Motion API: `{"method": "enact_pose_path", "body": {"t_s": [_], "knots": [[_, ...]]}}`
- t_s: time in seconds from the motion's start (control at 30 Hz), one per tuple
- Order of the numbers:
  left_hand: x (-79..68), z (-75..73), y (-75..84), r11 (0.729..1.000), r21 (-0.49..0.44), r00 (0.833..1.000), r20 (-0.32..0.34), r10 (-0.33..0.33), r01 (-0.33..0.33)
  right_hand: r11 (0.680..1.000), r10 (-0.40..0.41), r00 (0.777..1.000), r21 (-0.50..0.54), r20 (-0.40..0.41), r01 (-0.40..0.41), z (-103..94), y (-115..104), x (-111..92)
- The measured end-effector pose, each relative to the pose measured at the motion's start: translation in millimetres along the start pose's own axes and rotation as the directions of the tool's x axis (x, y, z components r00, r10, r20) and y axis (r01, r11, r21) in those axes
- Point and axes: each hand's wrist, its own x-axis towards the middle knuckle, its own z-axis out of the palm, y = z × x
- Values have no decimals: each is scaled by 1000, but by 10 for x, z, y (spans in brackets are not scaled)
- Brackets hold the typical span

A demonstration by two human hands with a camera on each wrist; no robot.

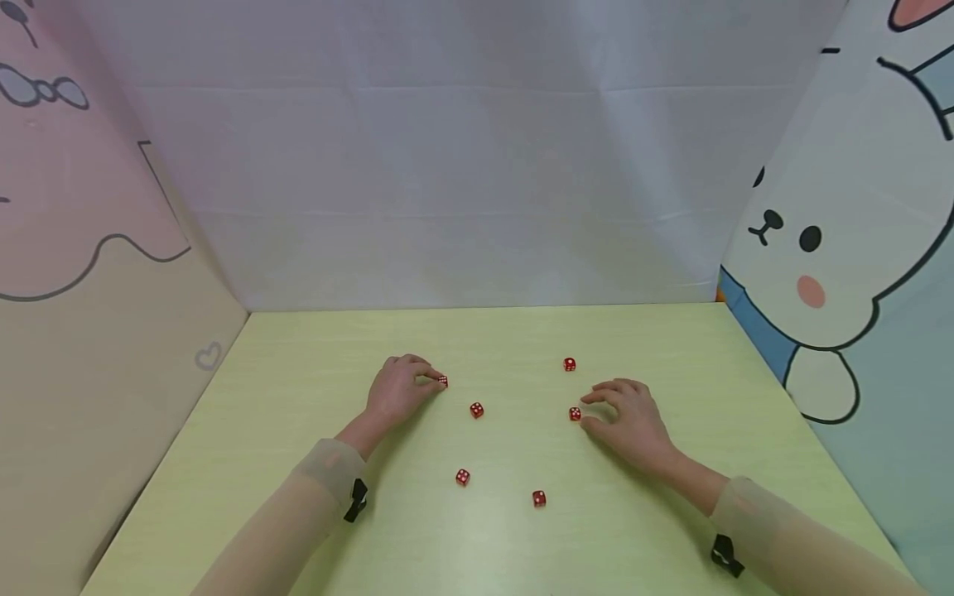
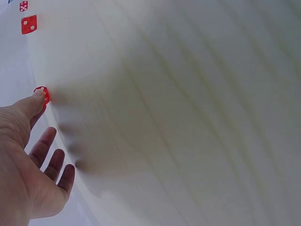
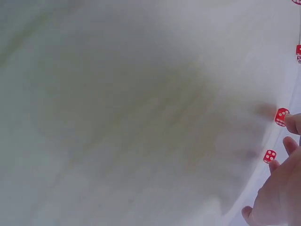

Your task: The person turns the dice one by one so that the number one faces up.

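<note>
At the back left of the table, my left hand (image 1: 402,387) pinches a small red die (image 1: 443,382) with white dots between thumb and index finger. The left wrist view shows the thumb covering part of that die (image 2: 45,95), the other fingers loosely spread. My right hand (image 1: 628,420) is at another red die (image 1: 575,414), its thumb and index finger parted beside it. In the right wrist view the thumb tip overlaps the edge of this die (image 3: 281,117). A third die (image 1: 570,364) lies just behind the right hand's fingertips.
Between the hands lies one more die (image 1: 477,410). Closer to the front are a die (image 1: 463,477) at centre left and a die (image 1: 539,498) to its right. The pale wooden table (image 1: 358,335) meets a white cloth backdrop (image 1: 462,199), with printed panels at both sides.
</note>
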Motion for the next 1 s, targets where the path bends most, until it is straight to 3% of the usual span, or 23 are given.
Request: {"method": "enact_pose_path", "body": {"t_s": [0.53,0.8,1.0], "knots": [[-4,-3,-7,1000,-3,1000,5,-9,9,985,-90,992,-138,82,101,-179,-89,86],[6,-9,-12,1000,6,1000,3,-4,4,952,-159,982,-247,98,179,-192,-140,155],[10,-19,-3,1000,3,1000,8,-11,11,942,-153,981,-283,120,181,-176,-166,197]]}}
